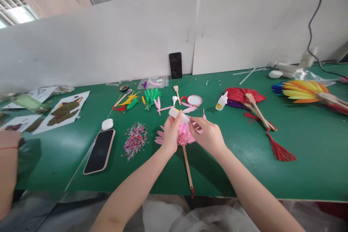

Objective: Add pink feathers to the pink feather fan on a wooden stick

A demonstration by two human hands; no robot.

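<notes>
Above a pink feather fan [185, 136] my left hand [172, 132] grips a small white bottle [175, 113], which is tilted nearly sideways. The fingers of my right hand [208, 134] are pressed together at the bottle's right end; what they hold there, if anything, is too small to make out. The fan lies on the green table, its wooden handle [187, 166] pointing toward me with a red cord at the tip. Just beyond the bottle are a white nozzle cap [174, 100], loose pink feathers [190, 108] and a roll of tape [195, 100].
A pile of colourful chips [136, 139], a phone [100, 151] and a white case [107, 124] lie left. Another glue bottle [222, 101], a red fan [244, 96] and a rainbow fan [301, 91] are right. Another person's arm [8, 166] is far left.
</notes>
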